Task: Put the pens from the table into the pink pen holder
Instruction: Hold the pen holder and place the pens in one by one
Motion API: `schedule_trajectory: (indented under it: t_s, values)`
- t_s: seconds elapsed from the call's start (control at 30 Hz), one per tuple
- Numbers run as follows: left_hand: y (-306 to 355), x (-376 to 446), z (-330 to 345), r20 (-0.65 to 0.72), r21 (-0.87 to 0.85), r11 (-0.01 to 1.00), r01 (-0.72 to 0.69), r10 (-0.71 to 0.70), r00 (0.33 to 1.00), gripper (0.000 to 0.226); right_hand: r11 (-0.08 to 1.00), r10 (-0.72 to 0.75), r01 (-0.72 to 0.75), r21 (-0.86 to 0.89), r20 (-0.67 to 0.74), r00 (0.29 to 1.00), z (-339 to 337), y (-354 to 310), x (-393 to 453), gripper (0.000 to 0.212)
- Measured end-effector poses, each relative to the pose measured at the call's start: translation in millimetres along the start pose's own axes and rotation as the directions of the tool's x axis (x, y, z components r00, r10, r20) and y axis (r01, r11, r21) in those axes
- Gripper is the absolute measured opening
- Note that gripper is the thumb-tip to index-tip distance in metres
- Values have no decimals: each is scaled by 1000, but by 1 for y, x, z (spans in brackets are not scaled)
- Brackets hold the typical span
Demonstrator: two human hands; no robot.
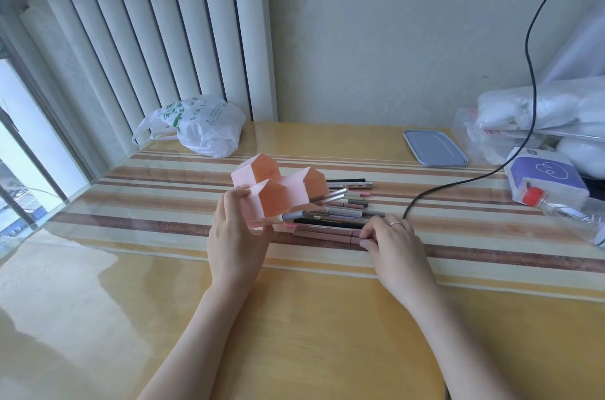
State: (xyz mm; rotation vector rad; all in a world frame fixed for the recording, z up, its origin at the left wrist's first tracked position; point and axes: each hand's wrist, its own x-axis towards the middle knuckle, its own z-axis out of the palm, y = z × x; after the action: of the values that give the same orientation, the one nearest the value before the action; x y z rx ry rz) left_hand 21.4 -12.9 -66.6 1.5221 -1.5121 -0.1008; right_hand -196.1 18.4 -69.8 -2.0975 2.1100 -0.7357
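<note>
A pink pen holder (278, 190) with three angular compartments is tipped over, its openings facing right toward the pens. My left hand (237, 236) grips its near left side. Several pens (340, 216) in pink, black, grey and silver lie in a row on the striped runner just right of the holder. A few pen tips reach into or against the holder's openings. My right hand (391, 240) rests on the right ends of the nearest pens, its fingers curled over a pink pen (324, 235).
A white plastic bag (199, 127) lies at the back left. A grey lid (433, 148) sits at the back right. A tissue pack (545, 175), a bottle (569, 208) and plastic-wrapped items crowd the right edge. A black cable (458, 185) runs down to the pens.
</note>
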Motion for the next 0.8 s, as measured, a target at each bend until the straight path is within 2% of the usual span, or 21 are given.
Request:
schedule_trajectory:
  t_s: [0.03,0.1,0.17,0.3,0.37,0.47,0.67,0.8]
  values:
    - [0,0,0,-1,-2,1000,-1,1,1000,62,998,-13,14,64,-14,1000,-1,1,1,5]
    - [0,0,0,-3,-1,1000,-2,2,1000,61,944,-11,28,330,-52,999,-8,-2,3,3]
    - [1,0,0,-3,4,1000,-6,6,1000,61,803,34,27,596,-92,995,-16,-7,4,6]
    - [1,0,0,-7,11,999,-35,35,999,60,500,132,74,863,-160,978,-24,-19,1,13]
    - [0,0,0,-9,16,998,-55,56,998,59,402,167,133,906,-216,962,-27,-24,-1,11]
    - [0,-1,-1,-6,23,997,-70,70,998,61,366,202,231,902,-319,926,-30,-31,-5,7]
    - [1,0,-1,6,32,997,-72,72,997,62,377,345,360,853,-490,800,-29,-41,-11,18]
    - [3,-1,-1,10,27,996,-83,83,996,61,425,313,386,818,-533,786,-24,-42,-13,22]
